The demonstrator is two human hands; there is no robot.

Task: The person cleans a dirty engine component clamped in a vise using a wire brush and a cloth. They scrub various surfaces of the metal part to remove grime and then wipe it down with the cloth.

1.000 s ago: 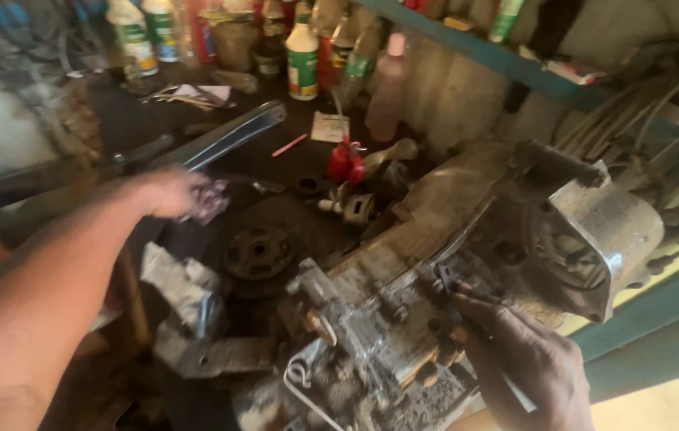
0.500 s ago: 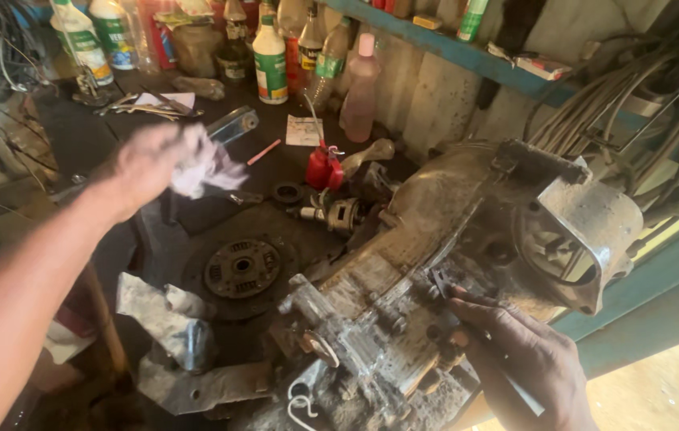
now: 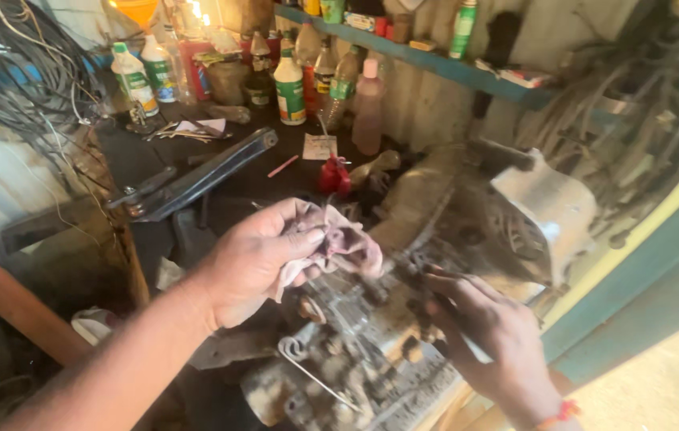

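Left hand point(image 3: 256, 259) clutches a crumpled pink rag point(image 3: 338, 246): the thumb lies over the cloth, the fingers curl under and around it, and the loose end spills out toward the right, hanging just above the greasy engine casing point(image 3: 451, 239). Right hand point(image 3: 487, 331) rests on the casing's near side, fingers loosely spread and pointing left, fingertips point(image 3: 434, 275) touching dark fittings just beside the rag's free end; whether they pinch anything cannot be told (that patch is blurred and grimy). The casing's lower part is a tangle of dirt-caked parts, with a bent pale wire point(image 3: 315, 375) across it; its far pale housing point(image 3: 551, 203) is smeared by motion. The left hand hides whatever lies on the bench under it. Everything sits on a dark, oily workbench point(image 3: 228, 128). On it, well apart from the hands: a long grey metal bar point(image 3: 196, 179), a small red oil can point(image 3: 331, 175), a row of plastic bottles point(image 3: 290, 76) along the back. A blue shelf point(image 3: 435, 60) runs above, bundled cables point(image 3: 20, 72) hang at left, hoses point(image 3: 635, 120) at right.
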